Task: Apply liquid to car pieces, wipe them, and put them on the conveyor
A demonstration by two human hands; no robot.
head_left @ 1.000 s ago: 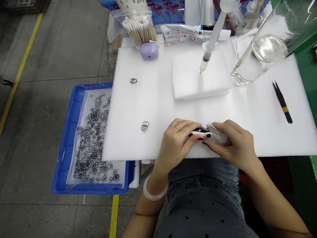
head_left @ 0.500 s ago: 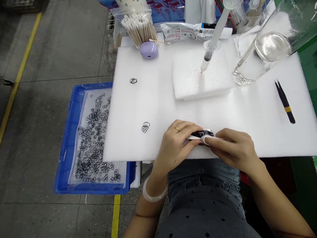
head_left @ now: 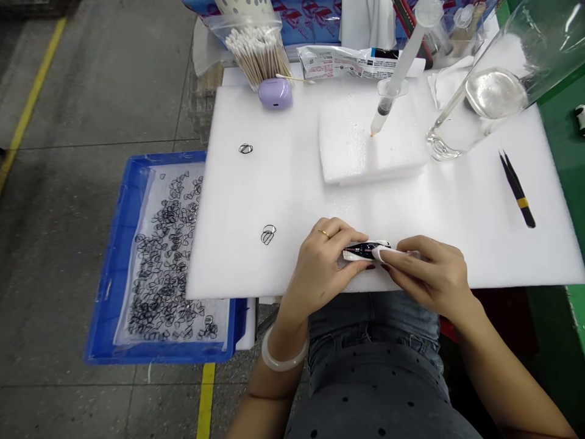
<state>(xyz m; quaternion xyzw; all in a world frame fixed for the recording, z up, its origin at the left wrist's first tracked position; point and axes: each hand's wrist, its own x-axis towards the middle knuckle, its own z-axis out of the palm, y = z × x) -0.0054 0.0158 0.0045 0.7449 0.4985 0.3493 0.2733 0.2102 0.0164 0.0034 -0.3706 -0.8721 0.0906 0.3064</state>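
Observation:
My left hand (head_left: 320, 259), with a ring on one finger, grips the left end of a small, long part with a glossy black face and white edges (head_left: 359, 250). It is held just above the front edge of the white foam sheet (head_left: 242, 195). Closed at the fingers, my right hand (head_left: 432, 271) pinches a white, soft-looking piece (head_left: 380, 252), whose tip lies against the black face. Fingers hide both ends of the part and most of the white piece. Two small clusters of thin black rings lie left of my hands, the nearer cluster (head_left: 268, 235) close to my left hand.
A syringe (head_left: 402, 61) stands in a raised foam block (head_left: 347, 158). Right of it are a tilted clear vessel with liquid (head_left: 496, 91) and black tweezers (head_left: 517, 190). Cotton swabs (head_left: 258, 52) and a purple case (head_left: 275, 94) stand behind. A blue tray (head_left: 103, 292) holds many black rings.
The part has turned so that more of its black face shows. The white piece in my right hand still touches it. The view has shifted slightly.

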